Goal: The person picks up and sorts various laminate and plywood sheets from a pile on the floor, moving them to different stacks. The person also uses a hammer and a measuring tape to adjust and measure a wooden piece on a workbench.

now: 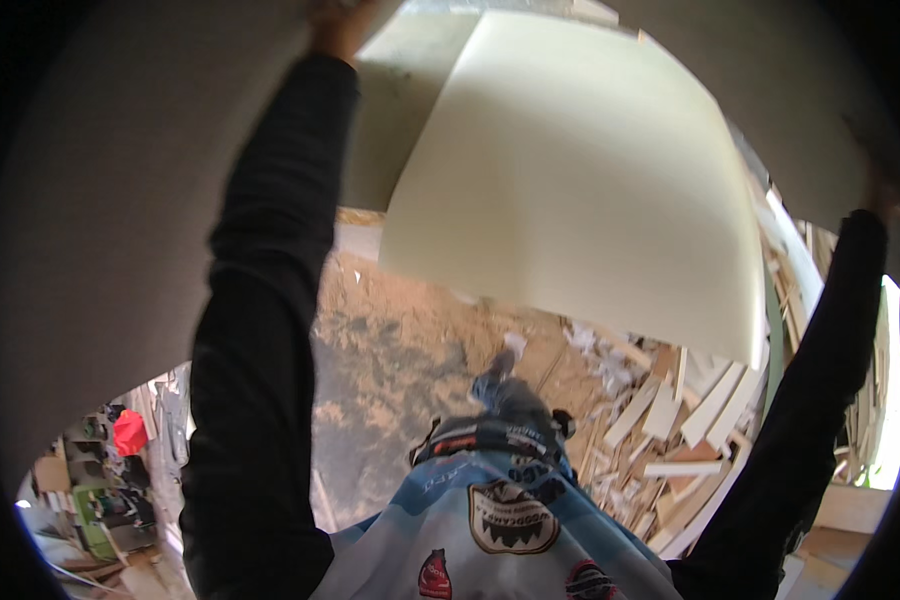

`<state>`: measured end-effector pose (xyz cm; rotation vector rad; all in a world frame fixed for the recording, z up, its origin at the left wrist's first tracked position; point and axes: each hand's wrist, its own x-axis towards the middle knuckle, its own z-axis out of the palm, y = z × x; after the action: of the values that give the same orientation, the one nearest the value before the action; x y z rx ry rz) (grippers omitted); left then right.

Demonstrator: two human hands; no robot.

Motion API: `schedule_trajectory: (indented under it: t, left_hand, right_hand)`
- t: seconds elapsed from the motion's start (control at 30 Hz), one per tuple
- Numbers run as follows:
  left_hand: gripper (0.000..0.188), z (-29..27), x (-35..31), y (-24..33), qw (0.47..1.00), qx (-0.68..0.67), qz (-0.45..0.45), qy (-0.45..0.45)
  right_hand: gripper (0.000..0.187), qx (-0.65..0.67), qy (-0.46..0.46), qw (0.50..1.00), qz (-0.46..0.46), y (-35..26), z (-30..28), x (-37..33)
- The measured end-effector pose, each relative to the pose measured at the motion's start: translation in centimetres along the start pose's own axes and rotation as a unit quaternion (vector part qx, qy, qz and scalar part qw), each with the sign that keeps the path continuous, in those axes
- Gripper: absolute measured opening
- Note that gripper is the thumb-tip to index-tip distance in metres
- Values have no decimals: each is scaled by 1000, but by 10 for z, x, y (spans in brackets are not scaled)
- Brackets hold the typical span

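Both my arms, in dark sleeves, are raised wide apart. My left hand (342, 28) is at the top edge of the picture, blurred and partly cut off, against a large grey board (100, 230) that fills the left side. At the far right my right hand (885, 195) is dim and blurred, closed at the edge of a grey board surface (790, 90). The two grey surfaces look like one sheet held overhead, though their join is out of view. Between my arms a large pale cream sheet (580, 180) stands or leans, its lower edge above the floor.
Dusty brown floor (410, 310) lies below, stained dark in places. Wood offcuts (685, 420) are heaped at the right, with white scraps (610, 370) beside them. Cluttered shelves (100, 480) and a red item (130, 432) are at the lower left. My foot (500, 375) is on the floor.
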<state>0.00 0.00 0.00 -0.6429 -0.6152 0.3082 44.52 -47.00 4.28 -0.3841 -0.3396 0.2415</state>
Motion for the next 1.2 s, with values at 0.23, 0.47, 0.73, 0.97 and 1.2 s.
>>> schedule_trajectory:
  t: [0.23, 0.47, 0.73, 0.97, 1.2]
  left_hand:
    - [39, -101, 10, 57, 902, 339, 203, 173]
    - [30, -209, -102, -56, 798, 505, 260, 201]
    - [18, -262, -145, -175, 686, 657, 120, 290]
    - [50, -369, -253, -218, 696, 702, 144, 41]
    - [105, -415, -482, -203, 774, 447, 449, 28]
  right_hand:
    - [78, -13, -15, 997, 68, 11, -13, 23]
    - [76, -25, -34, 993, 113, -3, 5, 26]
    - [71, -23, -103, 978, 180, -4, -19, 28]
    - [69, -56, -136, 961, 234, -18, -45, -22]
    - [66, -95, -101, 963, 229, -73, -128, -85]
